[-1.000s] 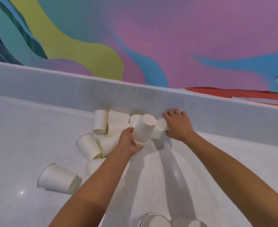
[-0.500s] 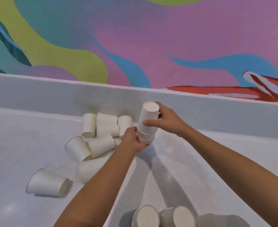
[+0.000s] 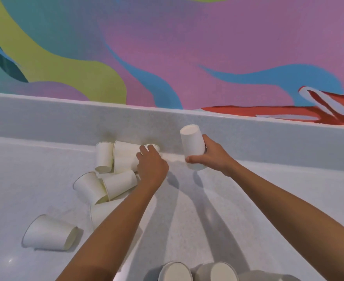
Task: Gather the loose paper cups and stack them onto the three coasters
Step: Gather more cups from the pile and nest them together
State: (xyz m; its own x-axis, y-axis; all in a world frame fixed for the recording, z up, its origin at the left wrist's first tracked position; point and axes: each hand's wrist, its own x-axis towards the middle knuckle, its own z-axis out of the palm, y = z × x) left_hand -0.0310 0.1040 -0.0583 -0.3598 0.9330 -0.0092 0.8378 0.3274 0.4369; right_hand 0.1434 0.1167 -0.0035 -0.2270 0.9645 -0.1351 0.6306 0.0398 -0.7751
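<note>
Here my right hand (image 3: 208,157) curls round an upturned cup stack (image 3: 192,142). My left hand (image 3: 151,166) touches empty loose cups (image 3: 119,183); its grip I cannot tell.

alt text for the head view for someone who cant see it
A person's right hand holds an upside-down stack of paper cups above a white counter, while the left hand touches a pile of loose cups by the back ledge.

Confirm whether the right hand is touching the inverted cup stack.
Touching. The head view shows the right hand wrapped round the inverted cup stack, with the thumb across its lower front and fingers behind it.
</note>
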